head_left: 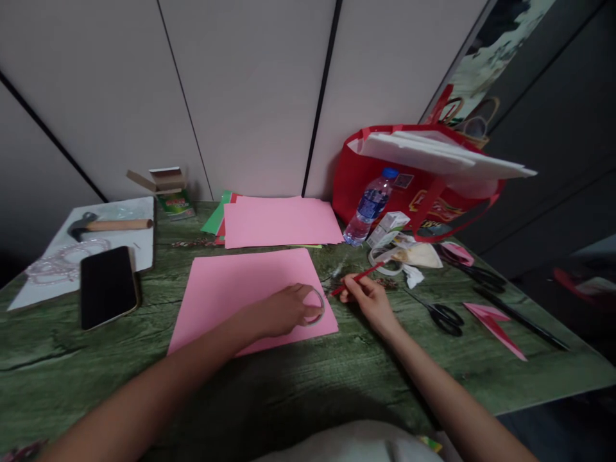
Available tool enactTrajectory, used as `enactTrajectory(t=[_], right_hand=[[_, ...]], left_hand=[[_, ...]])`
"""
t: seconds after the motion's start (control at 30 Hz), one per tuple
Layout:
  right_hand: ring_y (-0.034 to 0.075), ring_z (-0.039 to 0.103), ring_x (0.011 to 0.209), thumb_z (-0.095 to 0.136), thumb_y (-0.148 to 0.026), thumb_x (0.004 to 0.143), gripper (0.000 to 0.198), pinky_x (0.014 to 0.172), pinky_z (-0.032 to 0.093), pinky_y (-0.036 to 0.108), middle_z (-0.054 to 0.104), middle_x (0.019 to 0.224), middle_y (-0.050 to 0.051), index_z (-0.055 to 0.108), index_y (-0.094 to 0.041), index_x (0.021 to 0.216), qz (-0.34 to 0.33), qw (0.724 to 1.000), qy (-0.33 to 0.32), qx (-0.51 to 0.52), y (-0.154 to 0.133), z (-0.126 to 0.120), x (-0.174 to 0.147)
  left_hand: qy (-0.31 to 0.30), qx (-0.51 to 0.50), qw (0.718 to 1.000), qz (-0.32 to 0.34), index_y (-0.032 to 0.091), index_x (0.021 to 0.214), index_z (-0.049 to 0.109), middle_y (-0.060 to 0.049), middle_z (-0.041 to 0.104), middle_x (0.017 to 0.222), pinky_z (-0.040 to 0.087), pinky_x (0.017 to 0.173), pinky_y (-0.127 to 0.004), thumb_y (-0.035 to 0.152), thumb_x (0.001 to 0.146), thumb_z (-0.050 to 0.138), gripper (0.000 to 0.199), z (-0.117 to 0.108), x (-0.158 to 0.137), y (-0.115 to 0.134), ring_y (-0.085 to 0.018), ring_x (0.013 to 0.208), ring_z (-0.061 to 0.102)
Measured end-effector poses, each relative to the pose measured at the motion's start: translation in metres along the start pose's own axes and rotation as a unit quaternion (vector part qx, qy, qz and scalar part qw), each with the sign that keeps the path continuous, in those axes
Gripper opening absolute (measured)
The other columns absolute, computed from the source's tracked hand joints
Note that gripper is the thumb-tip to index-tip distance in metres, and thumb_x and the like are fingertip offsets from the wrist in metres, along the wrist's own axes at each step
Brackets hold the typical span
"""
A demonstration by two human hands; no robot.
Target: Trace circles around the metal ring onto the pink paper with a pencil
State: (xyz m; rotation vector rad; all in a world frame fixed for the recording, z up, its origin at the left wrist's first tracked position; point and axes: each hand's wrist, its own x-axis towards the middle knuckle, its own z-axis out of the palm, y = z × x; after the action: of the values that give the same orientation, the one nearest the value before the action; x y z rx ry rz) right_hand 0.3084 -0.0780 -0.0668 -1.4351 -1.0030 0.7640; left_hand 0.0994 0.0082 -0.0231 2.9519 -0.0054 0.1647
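Note:
A sheet of pink paper (240, 282) lies on the green wood-grain table before me. My left hand (287, 309) rests on its right part, fingers closed on a thin pale ring (321, 314) that stands or lies at the sheet's right edge; whether it is a tape roll I cannot tell. Just right of the sheet, my right hand (368, 299) pinches a red pencil (366, 273). The pencil slants, its lower end close to the ring and the paper's edge. Behind the sheet is a stack of pink paper (283, 221) with green and red sheets under it.
At left are a black phone (108, 287), a hammer (115, 224) on a white board and an opened box (176, 202). A water bottle (370, 208) stands before a red bag (356, 163). Black scissors (445, 319) and folded pink paper (495, 327) lie at right.

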Motion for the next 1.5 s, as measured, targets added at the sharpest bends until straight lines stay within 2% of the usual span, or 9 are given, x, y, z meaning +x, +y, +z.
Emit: enactTrajectory(t=[0.13, 0.3, 0.57, 0.73, 0.87, 1.03, 1.17, 1.3, 1.5], right_hand=[[0.022, 0.067, 0.065, 0.064, -0.061, 0.068, 0.045, 0.067, 0.055, 0.036, 0.069, 0.07, 0.006, 0.065, -0.018, 0.079, -0.007, 1.0, -0.003, -0.015, 0.0, -0.002, -0.007], [0.025, 0.068, 0.07, 0.061, -0.06, 0.073, 0.042, 0.072, 0.054, 0.04, 0.071, 0.071, 0.007, 0.066, -0.019, 0.084, -0.015, 0.999, -0.018, -0.035, 0.003, -0.002, -0.01], [0.024, 0.065, 0.067, 0.057, -0.047, 0.08, 0.029, 0.066, 0.051, 0.036, 0.07, 0.068, 0.005, 0.066, -0.02, 0.082, -0.058, 0.992, -0.032, -0.108, -0.002, -0.006, -0.022], [0.022, 0.066, 0.066, 0.056, -0.038, 0.08, 0.019, 0.061, 0.051, 0.032, 0.072, 0.071, 0.004, 0.066, -0.022, 0.08, -0.075, 0.982, -0.035, -0.168, -0.003, -0.011, -0.046], [0.019, 0.066, 0.063, 0.053, -0.032, 0.082, 0.018, 0.059, 0.05, 0.028, 0.071, 0.071, 0.003, 0.066, -0.02, 0.079, -0.104, 0.971, -0.047, -0.208, -0.005, -0.011, -0.064], [0.015, 0.064, 0.061, 0.052, -0.025, 0.083, 0.014, 0.058, 0.049, 0.023, 0.07, 0.069, 0.001, 0.065, -0.02, 0.08, -0.158, 0.956, -0.098, -0.226, -0.013, -0.003, -0.077], [0.013, 0.063, 0.067, 0.054, -0.021, 0.082, 0.009, 0.063, 0.048, 0.022, 0.068, 0.076, 0.002, 0.061, -0.02, 0.087, -0.224, 0.934, -0.161, -0.226, -0.02, 0.005, -0.079], [0.013, 0.059, 0.068, 0.054, -0.02, 0.085, 0.009, 0.064, 0.045, 0.023, 0.063, 0.077, 0.002, 0.058, -0.02, 0.093, -0.287, 0.892, -0.237, -0.257, -0.024, 0.012, -0.076], [0.015, 0.059, 0.075, 0.05, -0.015, 0.087, 0.016, 0.068, 0.046, 0.026, 0.063, 0.086, 0.006, 0.054, -0.019, 0.102, -0.331, 0.86, -0.267, -0.283, -0.027, 0.017, -0.073]], left_hand=[[0.009, 0.004, 1.0, 0.012, 0.027, 0.106, 0.059, -0.004, 0.058, 0.113, 0.038, 0.092, -0.032, 0.002, 0.077, 0.052, 0.039, 0.004, 0.0, -0.011, -0.018, 0.105, 0.052], [-0.018, 0.021, 1.0, 0.002, 0.03, 0.112, 0.059, -0.005, 0.055, 0.117, 0.04, 0.087, -0.029, 0.0, 0.074, 0.052, 0.048, -0.001, 0.001, -0.015, -0.018, 0.101, 0.054], [-0.087, 0.056, 0.994, -0.016, 0.03, 0.113, 0.062, -0.007, 0.057, 0.101, 0.042, 0.074, -0.025, 0.002, 0.084, 0.041, 0.045, -0.013, 0.011, -0.007, -0.017, 0.086, 0.055], [-0.088, 0.063, 0.994, -0.012, 0.027, 0.11, 0.066, -0.009, 0.057, 0.096, 0.041, 0.075, -0.027, 0.008, 0.088, 0.043, 0.037, -0.014, 0.015, -0.008, -0.019, 0.084, 0.054], [-0.122, 0.071, 0.99, -0.018, 0.025, 0.112, 0.065, -0.011, 0.057, 0.099, 0.04, 0.079, -0.027, 0.01, 0.089, 0.043, 0.036, -0.019, 0.018, -0.008, -0.02, 0.088, 0.053], [-0.156, 0.072, 0.985, -0.024, 0.027, 0.117, 0.061, -0.01, 0.055, 0.101, 0.04, 0.077, -0.026, 0.006, 0.084, 0.05, 0.041, -0.025, 0.02, -0.008, -0.02, 0.088, 0.052], [-0.156, 0.059, 0.986, -0.021, 0.026, 0.117, 0.061, -0.009, 0.055, 0.101, 0.04, 0.077, -0.026, 0.007, 0.08, 0.057, 0.042, -0.026, 0.02, -0.01, -0.02, 0.09, 0.052], [-0.153, 0.047, 0.987, -0.019, 0.025, 0.117, 0.061, -0.01, 0.054, 0.102, 0.039, 0.078, -0.026, 0.009, 0.078, 0.06, 0.042, -0.025, 0.021, -0.011, -0.021, 0.092, 0.051], [-0.166, 0.062, 0.984, -0.019, 0.025, 0.116, 0.06, -0.009, 0.055, 0.1, 0.039, 0.079, -0.028, 0.008, 0.078, 0.059, 0.041, -0.027, 0.024, -0.009, -0.021, 0.092, 0.051]])
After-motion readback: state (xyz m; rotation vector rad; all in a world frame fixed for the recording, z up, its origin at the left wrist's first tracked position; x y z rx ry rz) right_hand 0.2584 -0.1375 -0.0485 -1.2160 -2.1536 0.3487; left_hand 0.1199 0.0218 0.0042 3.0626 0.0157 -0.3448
